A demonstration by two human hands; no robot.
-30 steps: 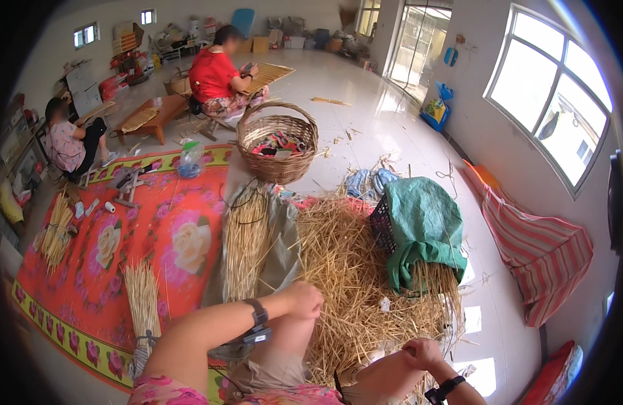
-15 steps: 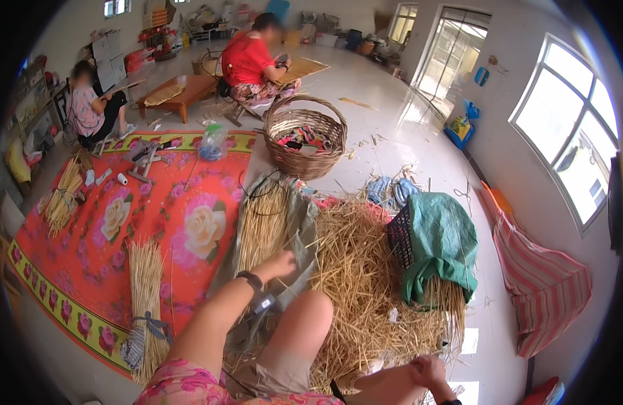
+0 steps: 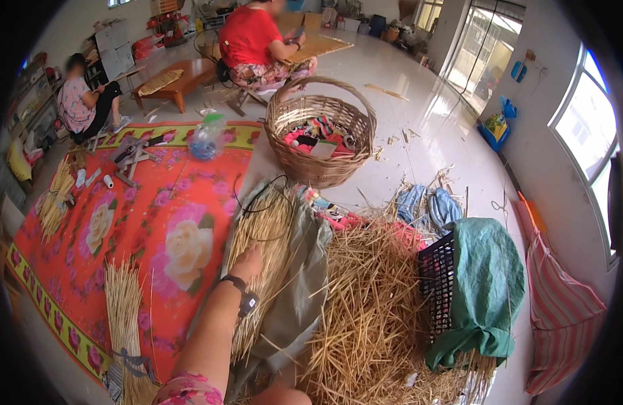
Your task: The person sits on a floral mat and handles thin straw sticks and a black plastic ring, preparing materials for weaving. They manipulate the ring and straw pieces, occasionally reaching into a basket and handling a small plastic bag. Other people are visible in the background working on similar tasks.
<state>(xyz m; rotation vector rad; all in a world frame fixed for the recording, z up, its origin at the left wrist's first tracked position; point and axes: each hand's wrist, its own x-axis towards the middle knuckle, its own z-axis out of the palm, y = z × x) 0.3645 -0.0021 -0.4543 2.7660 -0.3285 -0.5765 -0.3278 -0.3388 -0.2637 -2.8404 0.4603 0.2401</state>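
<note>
My left hand [image 3: 247, 262], a dark watch at its wrist, lies on a long bundle of straw stalks [image 3: 265, 226] laid on a grey-green sheet [image 3: 294, 283]. Its fingers are curled in against the stalks; how many stalks they grip is hidden. A thin dark cord or wire [image 3: 282, 236] loops over the bundle's far end. To the right spreads a heap of loose, tangled straw [image 3: 365, 297]. My right hand is out of view.
A wicker basket [image 3: 325, 165] holding colourful items stands ahead. At right are a dark plastic crate [image 3: 436, 283] and green cloth [image 3: 490, 283]. A tied straw bundle [image 3: 125, 317] lies on the red floral mat [image 3: 166, 196]. Two people sit working beyond, near a low wooden table [image 3: 190, 77].
My left hand has moved left and down onto the straw bundle. My right hand has left the view. The view has shifted, and my knee shows less.
</note>
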